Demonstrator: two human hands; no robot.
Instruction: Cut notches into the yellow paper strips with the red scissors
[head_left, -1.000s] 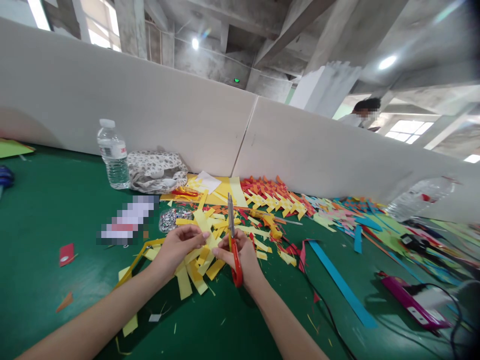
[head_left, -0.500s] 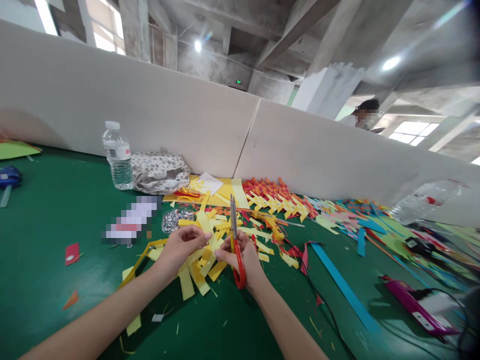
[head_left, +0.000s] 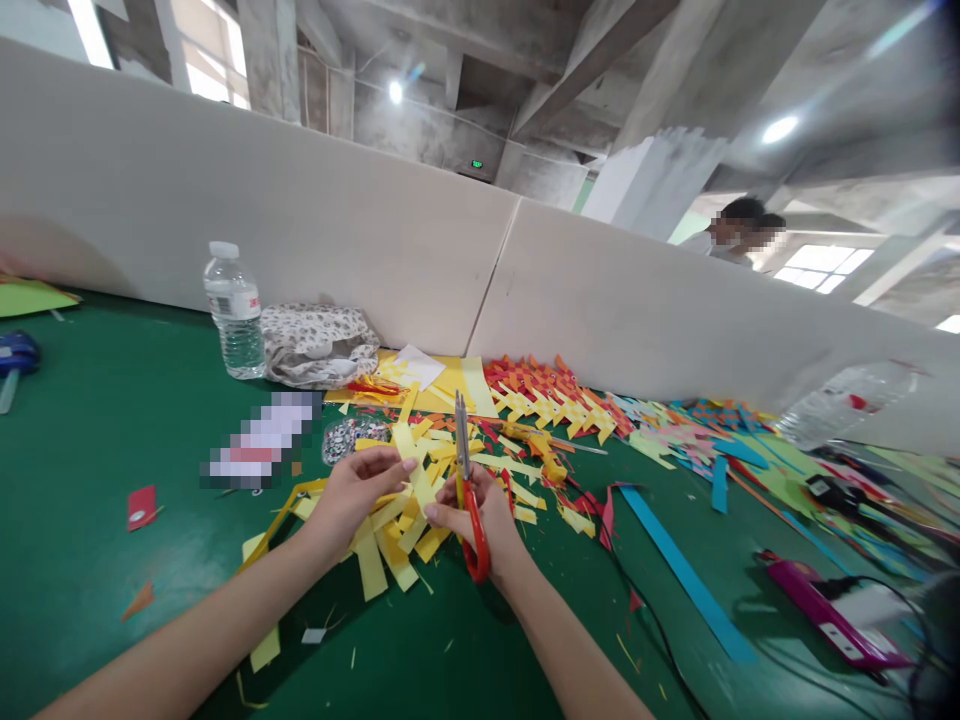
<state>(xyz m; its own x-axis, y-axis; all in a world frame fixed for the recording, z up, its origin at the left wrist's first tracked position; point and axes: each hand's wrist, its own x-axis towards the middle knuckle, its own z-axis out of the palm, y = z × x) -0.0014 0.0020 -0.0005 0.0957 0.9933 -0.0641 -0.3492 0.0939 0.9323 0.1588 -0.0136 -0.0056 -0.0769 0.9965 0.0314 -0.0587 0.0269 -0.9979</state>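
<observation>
The right hand [head_left: 496,520] grips the scissors [head_left: 463,440], loops toward the wearer; the left hand [head_left: 352,500] is narrowed, thumb and finger seemingly pinching a pale strip [head_left: 406,440] just left of the scissors. That strip looks light, papery and easily creased, so best taken flat by its edges. Loose strips [head_left: 393,556] crowd below; a partition [head_left: 375,250] stands beyond the scissors, a cord [head_left: 658,606] runs right of them, and scraps dot the surface [head_left: 420,655] nearer, likely little hindrance.

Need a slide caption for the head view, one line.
Right hand holding red-handled scissors, left hand beside it, over yellow paper strips on a green table.
</observation>
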